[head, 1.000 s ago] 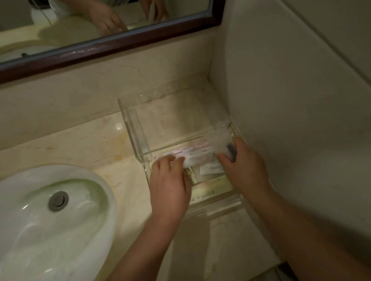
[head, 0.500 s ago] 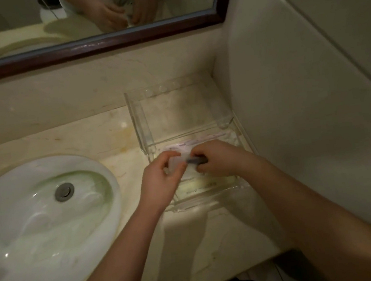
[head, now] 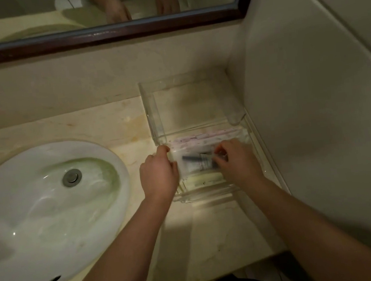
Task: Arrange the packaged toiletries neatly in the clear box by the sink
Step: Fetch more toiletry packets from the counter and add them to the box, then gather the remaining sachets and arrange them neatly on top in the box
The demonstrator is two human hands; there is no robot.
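A clear box (head: 153, 118) stands in the corner of the marble counter, right of the sink. Its lower front compartment holds several packaged toiletries. A long pink-and-white packet (head: 205, 136) lies along the compartment's back edge. In front of it a clear sachet with a dark item and a small tube (head: 195, 161) is pinched at both ends: my left hand (head: 158, 174) grips its left end, my right hand (head: 236, 162) its right end. A pale yellow packet (head: 202, 180) lies below, partly hidden by my hands.
The white oval sink (head: 49, 215) with a metal drain fills the left. A dark-framed mirror (head: 101, 35) runs along the back wall. A wall (head: 318, 124) closes the right side next to the box. Bare counter lies in front of the box.
My hands have spread apart along the clear sachet, which now lies stretched flat between them over the front compartment. The camera view has shifted slightly.
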